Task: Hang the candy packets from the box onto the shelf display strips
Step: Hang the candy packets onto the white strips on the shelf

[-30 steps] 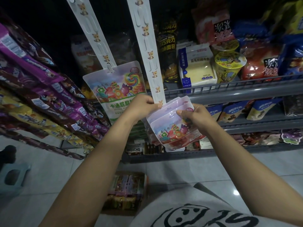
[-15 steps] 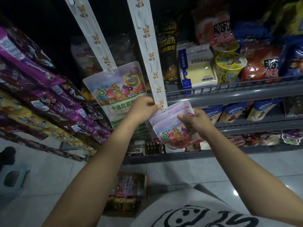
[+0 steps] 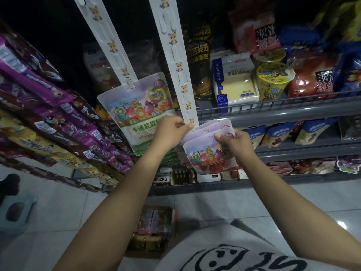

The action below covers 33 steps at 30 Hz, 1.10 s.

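Observation:
Two white display strips hang from above. The left strip [image 3: 109, 44] carries one colourful candy packet [image 3: 136, 106] on a hook. My left hand [image 3: 172, 132] pinches the bottom end of the right strip [image 3: 175, 55]. My right hand [image 3: 236, 143] grips a small stack of candy packets [image 3: 207, 151], their top edge held against that strip's lowest hook. The box [image 3: 152, 229] with more packets stands on the floor below, between my arms.
Grey wire shelves [image 3: 273, 112] at the right hold snack bags, a yellow cup and a blueberry box. Purple and yellow packets [image 3: 48, 118] slant along the left rack. A small blue stool [image 3: 17, 212] stands on the tiled floor at the left.
The stack of packets in my right hand has dropped slightly and its top edge now meets the strip's lowest hook. My left hand keeps hold of the strip's end.

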### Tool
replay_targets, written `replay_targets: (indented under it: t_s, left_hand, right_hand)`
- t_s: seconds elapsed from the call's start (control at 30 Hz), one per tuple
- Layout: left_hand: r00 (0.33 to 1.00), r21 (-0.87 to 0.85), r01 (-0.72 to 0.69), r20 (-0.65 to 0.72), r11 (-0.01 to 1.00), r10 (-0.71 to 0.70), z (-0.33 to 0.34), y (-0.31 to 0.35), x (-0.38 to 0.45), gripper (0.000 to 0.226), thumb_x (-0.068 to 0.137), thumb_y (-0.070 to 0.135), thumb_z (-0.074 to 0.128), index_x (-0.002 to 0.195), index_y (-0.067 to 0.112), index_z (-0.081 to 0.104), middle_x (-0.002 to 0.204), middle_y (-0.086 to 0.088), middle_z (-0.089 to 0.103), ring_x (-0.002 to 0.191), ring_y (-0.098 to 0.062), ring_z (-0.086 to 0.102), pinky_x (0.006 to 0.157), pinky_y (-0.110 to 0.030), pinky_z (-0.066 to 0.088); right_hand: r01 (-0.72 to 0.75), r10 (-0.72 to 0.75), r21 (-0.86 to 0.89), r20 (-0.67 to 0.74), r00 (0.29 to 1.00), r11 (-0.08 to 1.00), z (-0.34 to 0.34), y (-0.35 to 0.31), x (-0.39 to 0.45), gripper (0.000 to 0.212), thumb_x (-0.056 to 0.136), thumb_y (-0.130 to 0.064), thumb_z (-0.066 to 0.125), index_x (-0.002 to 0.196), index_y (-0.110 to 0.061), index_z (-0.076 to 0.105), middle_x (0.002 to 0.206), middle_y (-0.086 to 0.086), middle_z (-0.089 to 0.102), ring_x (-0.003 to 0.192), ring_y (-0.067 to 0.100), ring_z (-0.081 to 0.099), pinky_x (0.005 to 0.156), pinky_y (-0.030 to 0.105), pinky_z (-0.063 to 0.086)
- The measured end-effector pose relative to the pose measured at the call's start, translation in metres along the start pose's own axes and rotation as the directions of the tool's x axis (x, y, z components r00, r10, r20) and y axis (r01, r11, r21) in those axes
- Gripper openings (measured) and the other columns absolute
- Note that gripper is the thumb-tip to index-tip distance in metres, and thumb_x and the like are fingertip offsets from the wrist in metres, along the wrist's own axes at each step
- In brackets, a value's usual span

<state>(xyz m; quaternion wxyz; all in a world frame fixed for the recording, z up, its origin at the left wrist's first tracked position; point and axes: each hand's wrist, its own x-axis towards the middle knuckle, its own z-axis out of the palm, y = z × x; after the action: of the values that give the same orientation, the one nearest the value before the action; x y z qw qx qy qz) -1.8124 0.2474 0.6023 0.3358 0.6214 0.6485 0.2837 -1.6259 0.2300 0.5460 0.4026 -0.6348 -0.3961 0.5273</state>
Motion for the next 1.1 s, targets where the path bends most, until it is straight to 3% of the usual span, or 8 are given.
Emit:
replay_targets:
  t_s: [0.1, 0.33, 0.5, 0.6, 0.7, 0.87, 1.0, 1.1]
  left_hand:
    - [0.999, 0.003, 0.001, -0.039, 1.0, -0.001, 0.002, -0.001, 0.0, 0.021, 0.086, 0.021, 0.067, 0.102, 0.008, 0.073, 0.109, -0.007, 0.071, 0.086, -0.015, 0.066, 0.075, -0.03, 0.054]
    - [1.0, -0.009, 0.0, -0.024, 1.0, 0.0, 0.001, 0.003, -0.003, 0.021, 0.089, 0.025, 0.064, 0.096, 0.007, 0.073, 0.101, -0.007, 0.072, 0.069, -0.007, 0.057, 0.059, -0.021, 0.042]
    - [0.998, -0.04, -0.043, -0.038, 0.998, 0.041, -0.004, 0.008, -0.008, 0.044, 0.093, 0.029, 0.058, 0.053, 0.012, 0.047, 0.05, -0.001, 0.042, 0.051, -0.016, 0.044, 0.057, -0.03, 0.033]
    - [0.997, -0.095, -0.073, -0.037, 0.993, 0.07, -0.009, 0.009, -0.008, 0.046, 0.094, 0.034, 0.054, 0.065, -0.001, 0.055, 0.071, -0.023, 0.062, 0.073, -0.035, 0.064, 0.072, -0.045, 0.051]
    - [0.994, -0.121, -0.094, -0.061, 0.988, 0.087, -0.014, 0.011, -0.006, 0.048, 0.094, 0.037, 0.054, 0.07, -0.005, 0.056, 0.08, -0.029, 0.063, 0.079, -0.038, 0.064, 0.077, -0.052, 0.051]
    - [0.998, -0.144, -0.049, -0.055, 0.988, 0.041, -0.022, 0.021, -0.007, 0.044, 0.091, 0.038, 0.058, 0.072, -0.001, 0.062, 0.096, -0.016, 0.07, 0.08, -0.028, 0.067, 0.081, -0.051, 0.054]
    - [1.0, -0.123, 0.029, 0.003, 0.992, -0.029, -0.029, 0.029, -0.007, 0.048, 0.091, 0.041, 0.057, 0.093, -0.006, 0.065, 0.107, -0.009, 0.07, 0.087, -0.026, 0.068, 0.085, -0.051, 0.053]
    - [0.997, -0.119, 0.042, 0.072, 0.992, -0.034, -0.032, 0.035, -0.007, 0.042, 0.093, 0.039, 0.054, 0.099, 0.0, 0.068, 0.122, -0.004, 0.065, 0.094, -0.015, 0.064, 0.084, -0.035, 0.053]
  right_hand:
    - [0.061, -0.059, 0.034, -0.062, 0.996, 0.998, -0.003, -0.003, -0.002, 0.011, 0.081, -0.016, 0.071, 0.089, -0.015, 0.064, 0.081, 0.0, 0.069, 0.077, 0.019, 0.067, 0.063, 0.029, 0.055]
    - [0.068, -0.068, 0.089, -0.004, 0.998, 0.994, -0.014, -0.01, -0.005, 0.008, 0.079, -0.015, 0.073, 0.075, -0.016, 0.066, 0.079, 0.009, 0.071, 0.076, 0.028, 0.068, 0.07, 0.037, 0.057]
    - [0.094, -0.093, 0.079, -0.012, 0.996, 0.992, -0.014, -0.02, -0.008, 0.012, 0.078, -0.015, 0.074, 0.071, -0.014, 0.064, 0.072, 0.007, 0.067, 0.071, 0.025, 0.064, 0.067, 0.036, 0.055]
    - [0.102, -0.104, 0.096, 0.011, 0.995, 0.99, -0.014, -0.029, -0.011, 0.011, 0.079, -0.014, 0.073, 0.072, -0.015, 0.064, 0.071, 0.003, 0.069, 0.069, 0.021, 0.066, 0.062, 0.031, 0.056]
    - [0.129, -0.138, 0.11, 0.079, 0.987, 0.986, -0.014, -0.038, -0.014, 0.006, 0.081, -0.012, 0.07, 0.08, -0.014, 0.064, 0.074, 0.003, 0.069, 0.067, 0.017, 0.067, 0.055, 0.024, 0.054]
    - [0.142, -0.155, 0.118, 0.11, 0.982, 0.983, -0.008, -0.049, -0.02, 0.007, 0.083, -0.014, 0.068, 0.085, -0.018, 0.062, 0.081, 0.004, 0.071, 0.073, 0.021, 0.069, 0.065, 0.031, 0.057]
    - [0.115, -0.127, 0.118, 0.098, 0.987, 0.986, -0.004, -0.054, -0.024, 0.007, 0.083, -0.018, 0.068, 0.085, -0.021, 0.062, 0.078, 0.001, 0.071, 0.067, 0.016, 0.07, 0.061, 0.029, 0.056]
    - [0.111, -0.123, 0.141, 0.077, 0.989, 0.984, -0.001, -0.059, -0.025, 0.006, 0.082, -0.015, 0.07, 0.083, -0.018, 0.064, 0.075, 0.002, 0.071, 0.062, 0.016, 0.069, 0.054, 0.026, 0.056]
